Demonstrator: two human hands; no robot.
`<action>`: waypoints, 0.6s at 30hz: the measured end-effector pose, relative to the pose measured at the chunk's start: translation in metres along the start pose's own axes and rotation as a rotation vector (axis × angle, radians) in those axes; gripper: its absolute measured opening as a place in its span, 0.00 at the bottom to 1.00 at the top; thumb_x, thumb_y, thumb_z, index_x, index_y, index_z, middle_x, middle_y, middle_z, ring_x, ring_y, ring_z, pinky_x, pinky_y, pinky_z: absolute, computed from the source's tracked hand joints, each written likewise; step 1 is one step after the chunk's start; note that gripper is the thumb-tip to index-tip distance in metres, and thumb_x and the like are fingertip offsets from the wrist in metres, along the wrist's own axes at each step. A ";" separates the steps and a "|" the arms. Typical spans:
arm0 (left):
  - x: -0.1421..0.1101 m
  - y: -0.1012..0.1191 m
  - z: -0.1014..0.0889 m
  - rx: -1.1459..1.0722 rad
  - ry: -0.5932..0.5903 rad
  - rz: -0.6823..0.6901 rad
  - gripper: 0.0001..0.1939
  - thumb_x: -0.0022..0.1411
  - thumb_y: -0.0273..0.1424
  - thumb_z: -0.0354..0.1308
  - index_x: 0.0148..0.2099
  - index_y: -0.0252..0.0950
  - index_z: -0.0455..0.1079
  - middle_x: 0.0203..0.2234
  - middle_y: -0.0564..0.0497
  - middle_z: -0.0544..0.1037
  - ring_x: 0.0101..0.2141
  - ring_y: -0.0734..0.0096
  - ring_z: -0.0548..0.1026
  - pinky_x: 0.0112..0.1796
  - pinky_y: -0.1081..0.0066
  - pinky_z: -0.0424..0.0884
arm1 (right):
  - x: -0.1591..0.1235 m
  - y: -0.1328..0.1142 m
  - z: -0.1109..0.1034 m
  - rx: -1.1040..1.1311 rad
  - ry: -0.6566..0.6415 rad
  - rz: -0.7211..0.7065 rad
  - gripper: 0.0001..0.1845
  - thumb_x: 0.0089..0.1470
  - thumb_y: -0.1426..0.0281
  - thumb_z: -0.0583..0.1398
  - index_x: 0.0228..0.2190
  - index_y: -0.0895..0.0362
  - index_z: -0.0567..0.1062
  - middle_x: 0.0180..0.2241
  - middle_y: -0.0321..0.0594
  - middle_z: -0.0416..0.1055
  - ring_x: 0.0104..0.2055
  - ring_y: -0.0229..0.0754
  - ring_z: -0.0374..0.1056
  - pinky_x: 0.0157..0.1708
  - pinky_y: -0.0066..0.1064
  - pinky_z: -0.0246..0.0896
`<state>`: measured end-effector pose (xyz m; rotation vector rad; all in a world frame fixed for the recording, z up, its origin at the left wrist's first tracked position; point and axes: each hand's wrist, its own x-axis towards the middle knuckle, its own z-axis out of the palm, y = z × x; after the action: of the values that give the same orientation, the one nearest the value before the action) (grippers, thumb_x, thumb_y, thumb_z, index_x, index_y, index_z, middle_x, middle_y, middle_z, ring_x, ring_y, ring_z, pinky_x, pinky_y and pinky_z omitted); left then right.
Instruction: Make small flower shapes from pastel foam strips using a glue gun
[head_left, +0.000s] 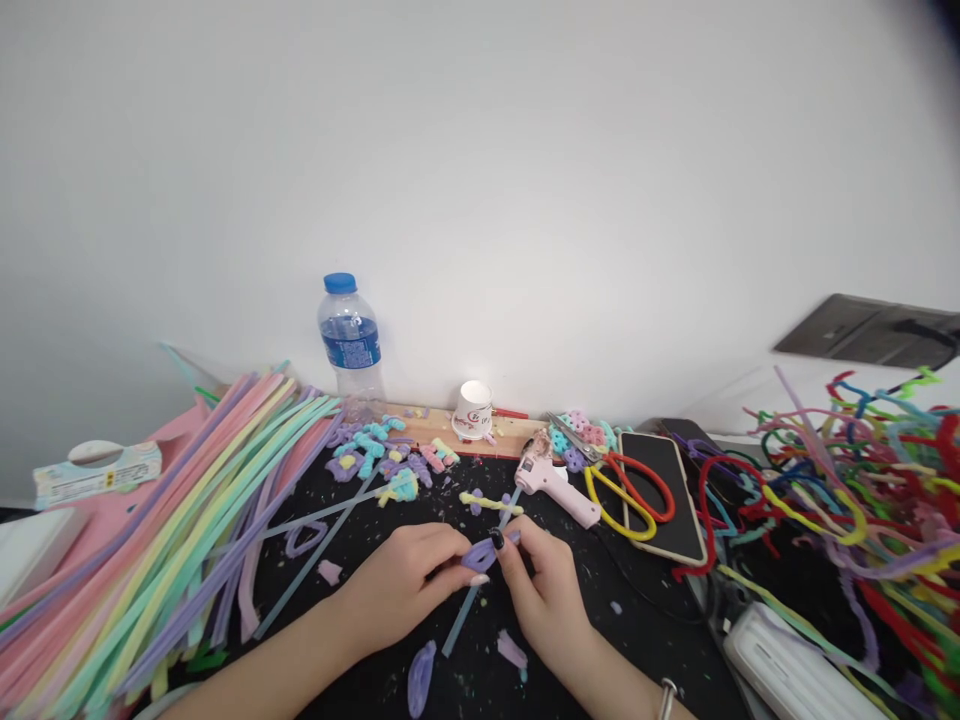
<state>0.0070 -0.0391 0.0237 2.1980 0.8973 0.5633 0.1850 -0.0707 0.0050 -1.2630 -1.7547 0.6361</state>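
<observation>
Between my two hands is a looped purple pipe cleaner (478,555), pinched from both sides. My left hand (409,575) grips its left part between thumb and fingers. At its right end, my right hand (541,580) closes thumb and forefinger on it. A pale glue stick (459,625) lies on the black table mat under the hands. Nearer me rests another folded purple pipe cleaner loop (421,680). Just beyond the hands, a pink glue gun (559,488) lies with a glue stick in its rear, beside a yellow pipe cleaner piece (487,503) with purple knots.
Left lies a big bundle of pastel pipe cleaners (217,500); right, a tangle of bright ones (862,480). Along the wall stand a water bottle (351,345) and a paper cup (473,410). Scissors (626,500) overlap a phone (667,500). A white power strip (795,660) is at right.
</observation>
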 end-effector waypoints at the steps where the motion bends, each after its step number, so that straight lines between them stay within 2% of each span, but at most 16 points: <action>1: 0.000 -0.001 0.001 0.005 0.006 0.002 0.10 0.63 0.32 0.51 0.31 0.34 0.69 0.24 0.52 0.71 0.28 0.73 0.68 0.31 0.76 0.61 | 0.000 0.000 0.000 -0.008 0.002 -0.002 0.13 0.59 0.69 0.50 0.23 0.57 0.62 0.20 0.32 0.59 0.23 0.34 0.55 0.23 0.24 0.49; 7: 0.000 -0.006 0.006 0.027 0.013 -0.006 0.15 0.65 0.30 0.48 0.26 0.34 0.66 0.20 0.55 0.69 0.25 0.76 0.68 0.30 0.77 0.61 | 0.000 -0.001 0.000 -0.033 0.000 -0.009 0.13 0.59 0.70 0.50 0.22 0.57 0.60 0.20 0.31 0.57 0.22 0.33 0.54 0.23 0.24 0.47; 14: -0.001 -0.008 0.008 0.157 0.036 0.087 0.16 0.65 0.29 0.46 0.25 0.34 0.63 0.20 0.55 0.68 0.24 0.75 0.67 0.28 0.76 0.60 | -0.001 -0.001 0.000 -0.047 -0.002 0.003 0.14 0.58 0.70 0.50 0.21 0.56 0.59 0.19 0.30 0.55 0.21 0.33 0.53 0.22 0.24 0.46; 18: -0.002 -0.007 0.009 0.155 0.039 0.066 0.16 0.65 0.28 0.44 0.25 0.34 0.62 0.19 0.54 0.68 0.24 0.75 0.67 0.27 0.77 0.60 | -0.001 0.000 0.001 -0.026 -0.008 0.030 0.15 0.59 0.69 0.50 0.21 0.57 0.62 0.19 0.32 0.59 0.21 0.34 0.56 0.23 0.25 0.48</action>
<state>0.0080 -0.0404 0.0119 2.3708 0.9189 0.5866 0.1840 -0.0714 0.0046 -1.3084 -1.7580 0.6385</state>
